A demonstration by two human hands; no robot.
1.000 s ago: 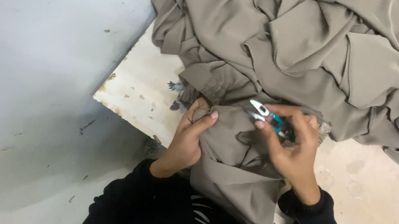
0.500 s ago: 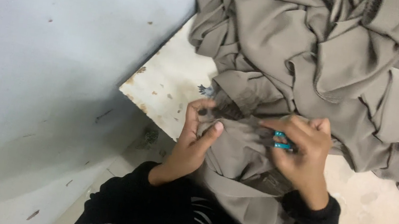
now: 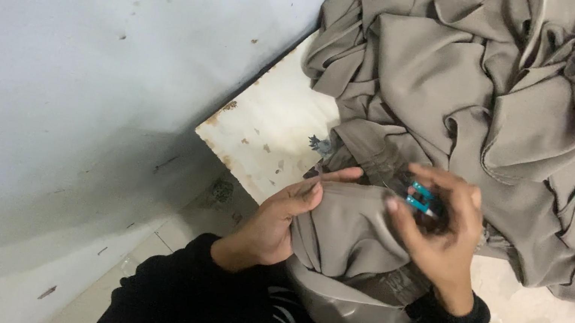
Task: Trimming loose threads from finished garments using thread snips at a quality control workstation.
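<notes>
Right hand [image 3: 444, 234] curled tight round small teal-handled snips [image 3: 420, 198], palm turned in, fingers bent over the taupe fabric [image 3: 353, 232]; left hand [image 3: 286, 218] pinching a fold of that same smooth, creased cloth, thumb stretched along its top edge. Bunched between both hands at the near edge of a stained white board [image 3: 269, 132], spreading into a large rumpled heap behind. Since a moment ago, snips drawn deeper into the fist, blades now hidden, hands closer together.
</notes>
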